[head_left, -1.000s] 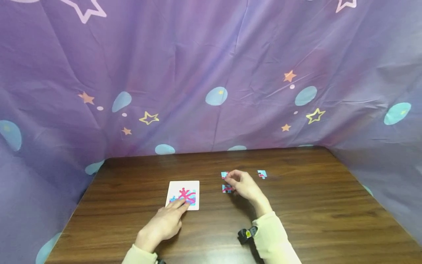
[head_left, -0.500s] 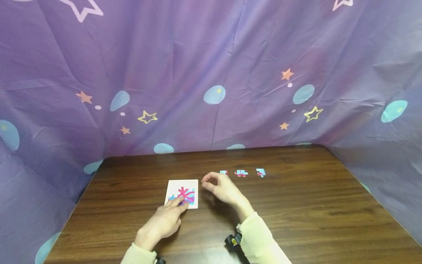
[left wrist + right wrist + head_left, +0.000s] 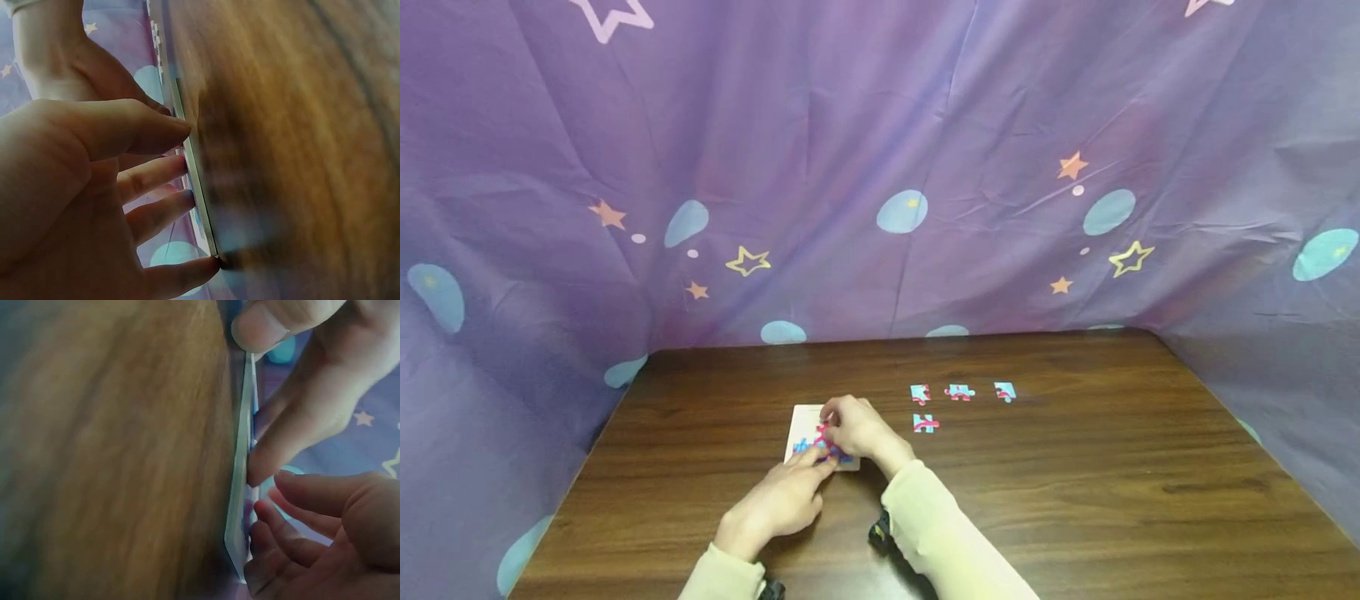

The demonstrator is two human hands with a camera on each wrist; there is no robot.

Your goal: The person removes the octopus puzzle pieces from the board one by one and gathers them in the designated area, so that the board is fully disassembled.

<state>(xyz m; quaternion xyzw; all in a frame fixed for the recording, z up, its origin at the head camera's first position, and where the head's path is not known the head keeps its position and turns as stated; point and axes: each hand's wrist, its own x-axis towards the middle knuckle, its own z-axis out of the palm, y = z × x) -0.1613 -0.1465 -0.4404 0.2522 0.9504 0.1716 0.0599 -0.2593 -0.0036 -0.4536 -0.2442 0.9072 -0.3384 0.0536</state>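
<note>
A white card [image 3: 803, 415] with a partly assembled pink-and-blue jigsaw puzzle [image 3: 822, 431] lies on the wooden table. My left hand [image 3: 781, 500] reaches over its near edge with fingers extended, fingertips resting on the puzzle. In the left wrist view, the thumb [image 3: 150, 130] meets the card's edge [image 3: 201, 194]. From the right, my right hand [image 3: 859, 427] bends over the puzzle, thumb and fingertips down at the pink part. The right wrist view shows the curled fingers [image 3: 272, 559] at the card's edge; I cannot tell whether they pinch a puzzle piece.
Several loose puzzle pieces lie right of the card: three in a row at the back, including a corner piece [image 3: 1004, 391], and one puzzle piece [image 3: 925, 423] nearer me. A purple patterned curtain [image 3: 827, 150] encloses the back and sides of the table [image 3: 1075, 483].
My right hand has moved left from beside the loose puzzle pieces to over the card, uncovering those pieces. My left hand stays on the puzzle; the head view has shifted slightly.
</note>
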